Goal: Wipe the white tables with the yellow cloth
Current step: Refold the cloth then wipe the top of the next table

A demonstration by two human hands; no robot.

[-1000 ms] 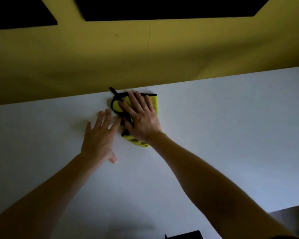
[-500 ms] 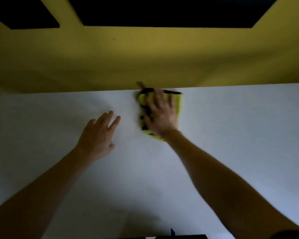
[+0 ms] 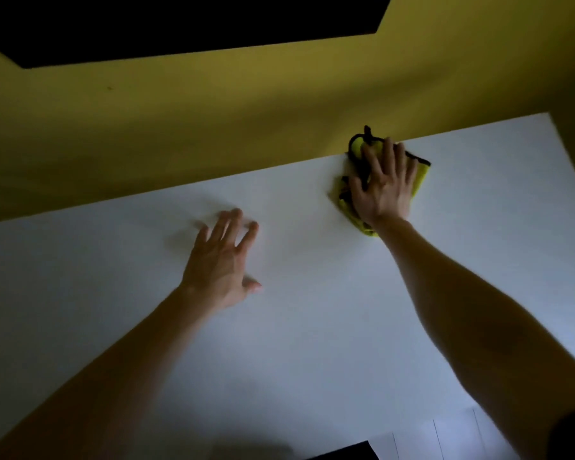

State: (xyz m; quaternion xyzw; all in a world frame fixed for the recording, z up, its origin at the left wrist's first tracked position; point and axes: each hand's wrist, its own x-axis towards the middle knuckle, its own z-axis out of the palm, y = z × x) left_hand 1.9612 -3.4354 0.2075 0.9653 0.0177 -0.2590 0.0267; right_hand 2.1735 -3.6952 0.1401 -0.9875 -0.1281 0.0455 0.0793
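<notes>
The yellow cloth (image 3: 419, 180), bunched at the far edge of the white table (image 3: 312, 327) against the yellow wall (image 3: 213, 127), is judged soft, light and easily slid; it is best pressed flat from above, not pinched. It is covered by the right hand (image 3: 384, 184), fingers spread wide. The left hand (image 3: 221, 263) is laid flat and splayed on bare tabletop, holding nothing.

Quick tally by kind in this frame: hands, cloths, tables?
hands: 2, left hand and right hand
yellow cloth: 1
white table: 1
Total: 4
</notes>
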